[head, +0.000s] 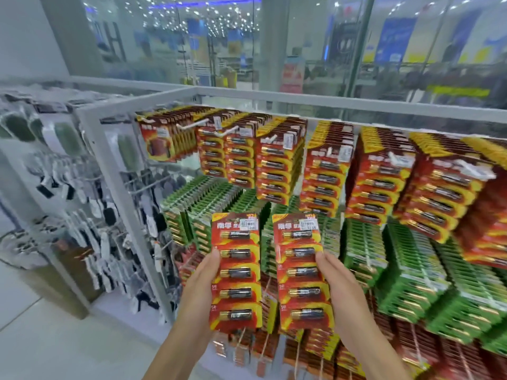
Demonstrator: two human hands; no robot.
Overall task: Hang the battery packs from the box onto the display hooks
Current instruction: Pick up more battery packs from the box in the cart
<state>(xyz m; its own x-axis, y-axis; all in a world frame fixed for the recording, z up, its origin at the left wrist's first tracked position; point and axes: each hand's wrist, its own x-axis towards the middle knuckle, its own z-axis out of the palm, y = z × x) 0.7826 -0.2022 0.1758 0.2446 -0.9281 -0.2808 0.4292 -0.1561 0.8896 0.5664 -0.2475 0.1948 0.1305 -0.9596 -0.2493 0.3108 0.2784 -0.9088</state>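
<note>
L hand (202, 283) w/ L pack (236, 271), R hand (335, 281) w/ R pack (301, 270), upright.

Left grip (201, 281), right grip (337, 283): bare, slim-fingered. Left forearm (178, 344), right forearm (370, 346): bare to frame edge.

hands: 2, left hand (199, 286), right hand (338, 287) | held battery packs: 2, left pack (235, 259), right pack (299, 261) | batteries (236, 293) per pack: 5

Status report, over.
Left hand grips one red battery pack. Right hand grips a second pack. Neither on a hook yet. Top hooks nearly full.
</note>
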